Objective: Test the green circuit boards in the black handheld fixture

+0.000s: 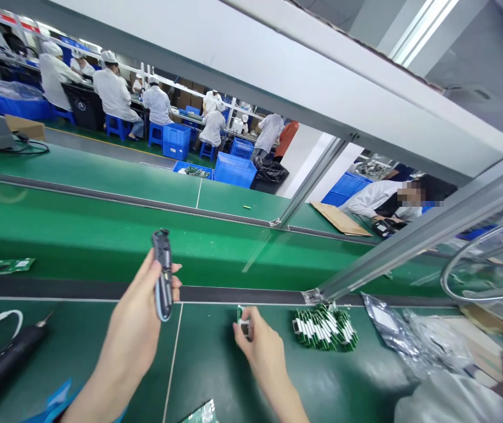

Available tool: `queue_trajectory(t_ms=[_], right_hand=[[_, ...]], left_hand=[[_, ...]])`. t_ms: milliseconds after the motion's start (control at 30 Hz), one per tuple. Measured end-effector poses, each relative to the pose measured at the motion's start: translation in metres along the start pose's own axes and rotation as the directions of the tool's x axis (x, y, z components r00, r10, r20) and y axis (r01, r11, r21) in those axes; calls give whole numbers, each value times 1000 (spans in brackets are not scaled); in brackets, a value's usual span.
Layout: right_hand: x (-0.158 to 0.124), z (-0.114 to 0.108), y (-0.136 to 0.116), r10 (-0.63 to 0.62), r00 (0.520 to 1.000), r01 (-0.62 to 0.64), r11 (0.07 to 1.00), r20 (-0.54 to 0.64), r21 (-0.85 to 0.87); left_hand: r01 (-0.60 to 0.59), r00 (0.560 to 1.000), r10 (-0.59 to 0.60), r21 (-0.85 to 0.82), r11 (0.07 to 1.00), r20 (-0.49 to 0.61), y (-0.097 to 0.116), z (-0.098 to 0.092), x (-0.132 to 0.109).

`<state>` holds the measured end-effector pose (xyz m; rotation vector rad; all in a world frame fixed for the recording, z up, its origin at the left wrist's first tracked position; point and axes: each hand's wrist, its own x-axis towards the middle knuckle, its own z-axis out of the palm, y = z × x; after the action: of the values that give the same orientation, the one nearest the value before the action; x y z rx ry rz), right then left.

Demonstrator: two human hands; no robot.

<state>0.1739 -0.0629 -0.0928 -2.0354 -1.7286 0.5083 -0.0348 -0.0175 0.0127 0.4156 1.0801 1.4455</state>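
The left hand (130, 305) closes around one black-and-blue handheld tool (162, 275), its long axis pointing to 12 o'clock. The right hand (262, 343) pinches one small white-and-green component (245, 325) between its fingers, nearer the single heap of like components (325, 328) at 3 o'clock.
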Motion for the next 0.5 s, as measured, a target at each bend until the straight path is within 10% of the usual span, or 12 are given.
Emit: queue_trajectory(t_ms=[167,300,500], right_hand=[[4,4,4,-41,998,52,965,48,-259],[48,16,-43,-205,977,199,973,-50,-113],[105,77,-112,-379,914,378,925,141,38]], left_hand=[[-145,989,145,-78,986,1,14,-15,4],[-163,986,166,-85,983,27,19,-16,7],[-147,988,147,-14,989,49,22,-12,14]])
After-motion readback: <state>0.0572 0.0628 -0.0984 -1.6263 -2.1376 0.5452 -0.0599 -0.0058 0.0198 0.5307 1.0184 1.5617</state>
